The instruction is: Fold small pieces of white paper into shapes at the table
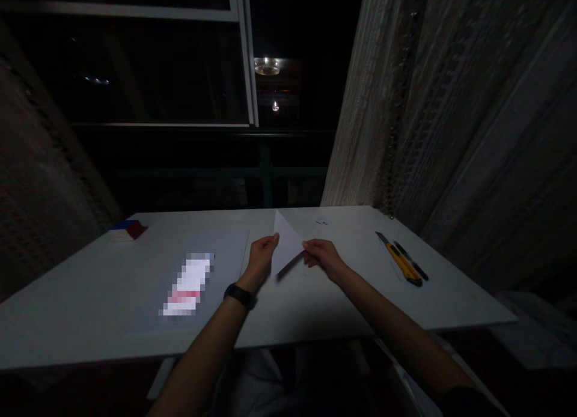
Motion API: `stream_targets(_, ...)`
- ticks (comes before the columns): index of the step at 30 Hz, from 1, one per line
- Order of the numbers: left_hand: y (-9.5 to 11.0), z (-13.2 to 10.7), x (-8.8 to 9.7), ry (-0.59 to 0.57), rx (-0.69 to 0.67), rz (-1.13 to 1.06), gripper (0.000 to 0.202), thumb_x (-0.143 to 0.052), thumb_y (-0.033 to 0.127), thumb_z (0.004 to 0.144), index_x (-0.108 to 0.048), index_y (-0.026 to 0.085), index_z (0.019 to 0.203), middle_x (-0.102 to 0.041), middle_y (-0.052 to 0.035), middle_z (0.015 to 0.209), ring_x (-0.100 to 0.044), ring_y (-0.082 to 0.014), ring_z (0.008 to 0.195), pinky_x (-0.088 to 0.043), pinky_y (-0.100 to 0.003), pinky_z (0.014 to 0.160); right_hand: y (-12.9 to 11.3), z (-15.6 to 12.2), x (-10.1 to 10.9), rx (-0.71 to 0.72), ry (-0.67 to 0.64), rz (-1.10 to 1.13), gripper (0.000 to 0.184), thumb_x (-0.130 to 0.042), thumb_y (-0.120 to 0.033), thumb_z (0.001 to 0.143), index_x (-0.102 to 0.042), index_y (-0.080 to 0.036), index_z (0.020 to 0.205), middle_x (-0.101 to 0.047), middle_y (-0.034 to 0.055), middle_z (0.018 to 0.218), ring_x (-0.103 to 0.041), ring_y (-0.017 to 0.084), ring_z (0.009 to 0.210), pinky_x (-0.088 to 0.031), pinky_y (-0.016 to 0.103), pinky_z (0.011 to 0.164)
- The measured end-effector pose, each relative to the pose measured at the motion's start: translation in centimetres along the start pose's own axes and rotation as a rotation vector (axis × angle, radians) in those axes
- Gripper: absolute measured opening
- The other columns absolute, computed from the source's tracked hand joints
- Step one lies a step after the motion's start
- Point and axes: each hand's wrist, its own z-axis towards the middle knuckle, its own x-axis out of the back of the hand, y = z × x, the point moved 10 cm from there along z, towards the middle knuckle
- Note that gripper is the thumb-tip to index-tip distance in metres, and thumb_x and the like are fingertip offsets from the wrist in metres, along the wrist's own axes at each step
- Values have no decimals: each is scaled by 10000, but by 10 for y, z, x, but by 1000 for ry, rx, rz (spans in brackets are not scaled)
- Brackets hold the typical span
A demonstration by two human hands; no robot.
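Note:
A folded sheet of white paper, roughly triangular with a point at the top, is held up over the table between my two hands. My left hand pinches its left edge between thumb and fingers. On the other side, my right hand grips the right corner, thumb on top and fingers curled beneath. A dark band circles my left wrist. Some of the paper's lower edge lies in shadow.
On the white table a blurred-out bright screen lies left. A yellow utility knife and a black pen lie right. A blue, red and white object sits far left; small scraps lie at the back. Curtains hang behind.

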Motion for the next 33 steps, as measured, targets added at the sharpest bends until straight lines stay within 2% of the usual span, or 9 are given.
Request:
stream_targets(4,1,0,2,13,-15,5,404,-657,518,623,-645,117,665,-610,-24,605,-535,-132,539,-398,-237,510,-7,-3,-3,37,-17,31,357,-753,-298,583,-629,-126,871,-636,5,589,-561,97,437,-448,186,376)
stream_targets(15,-7,-5,-13,-116,118,-81,477,-725,483,567,-656,81,814,-671,-92,714,-596,-170,611,-440,-257,554,-11,-3,-3,60,-16,17,397,-757,-351,567,-630,-115,860,-627,2,536,-544,93,406,-439,189,370)
stream_targets(20,-7,-7,-13,-113,134,-77,492,-733,481,558,-659,73,823,-681,-109,755,-601,-171,613,-446,-262,552,-11,-6,-6,47,-32,33,412,-761,-339,553,-630,-115,872,-629,5,558,-553,103,421,-439,201,374)
stream_targets(27,-6,-8,-9,-65,143,-100,495,-734,486,557,-660,91,846,-680,-91,726,-600,-159,593,-438,-251,540,-11,-6,-10,66,-101,82,440,-787,-263,505,-646,-127,900,-672,47,759,-566,101,465,-450,222,412)
stream_targets(33,-9,-6,-8,-73,153,-107,467,-740,455,568,-659,77,829,-685,-110,758,-609,-172,616,-451,-264,560,-10,-5,-7,63,-81,76,421,-778,-276,516,-657,-122,889,-667,45,722,-567,106,465,-447,228,422)
